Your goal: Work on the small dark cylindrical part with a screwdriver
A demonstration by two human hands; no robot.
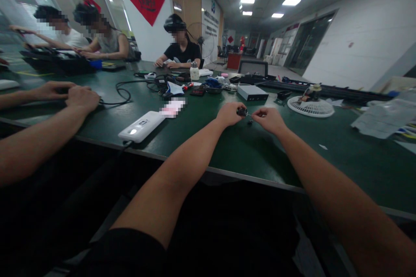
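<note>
My left hand is closed around a small dark round part, whose exact kind I cannot make out. Facing it, my right hand pinches a thin, light-coloured piece that reaches toward the dark part. That piece is too small to name. Just below the gap between both hands, a tiny dark bit shows over the green tabletop. Past my hands lies a flat grey-white box. To the right of my right hand, a white round fan grille lies with a motor on it.
A white power bank-like block with a cable lies left of my left arm. A co-worker's hands hold a black cable at the left. Cluttered parts, a bottle and a plastic bag share the green table. Other people sit opposite.
</note>
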